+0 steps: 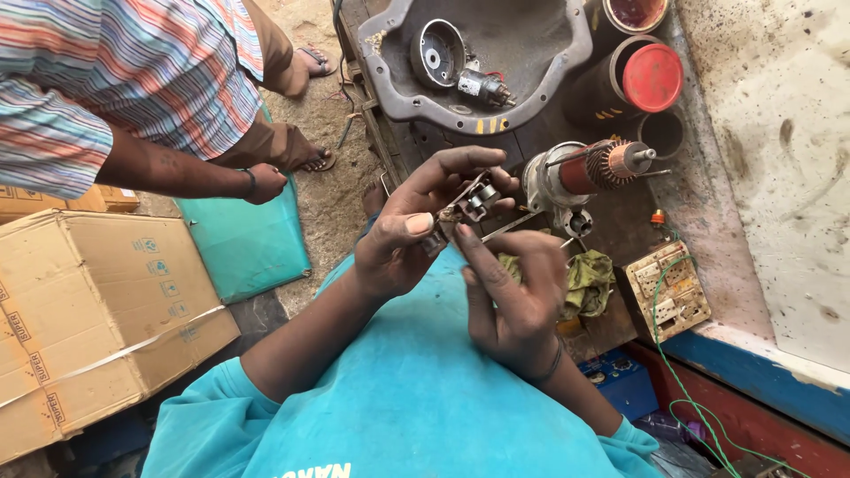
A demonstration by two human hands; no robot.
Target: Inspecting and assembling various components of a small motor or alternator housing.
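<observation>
Both hands met above the wearer's teal-shirted lap, off the near edge of the workbench (620, 221). The left hand (407, 239) was pinched, thumb and fingers together, on a small metal motor part (474, 202), seemingly a brush-holder piece with short cylinders; exact kind could not be told. The part sat at the left fingertips, held up and away from the body, its long axis running roughly from lower left to upper right. The right hand (513, 292) came up from below and to the right, forefinger and thumb closed toward the part's lower end; a thin metal rod (513, 226) slanted out of that grip toward the bench, though whether it was a tool or belonged to the part was unclear. The left hand carried the part; the right was just under it, touching or nearly so. Close behind the part, at the bench's near edge, lay a motor armature (584, 170) with copper commutator and shaft pointing right, near enough to crowd the fingers. A green rag (589, 279) lay beside the right wrist, and a cream switch board (670, 288) with green wire sat toward the bench's right edge. A grey housing tray (390, 80) with a small motor (482, 87) lay at the far edge, beside a red-capped cylinder (651, 75). Well apart on the left, another person's hand (264, 181) rested on a teal cushion (248, 243) next to a cardboard box (88, 310).
</observation>
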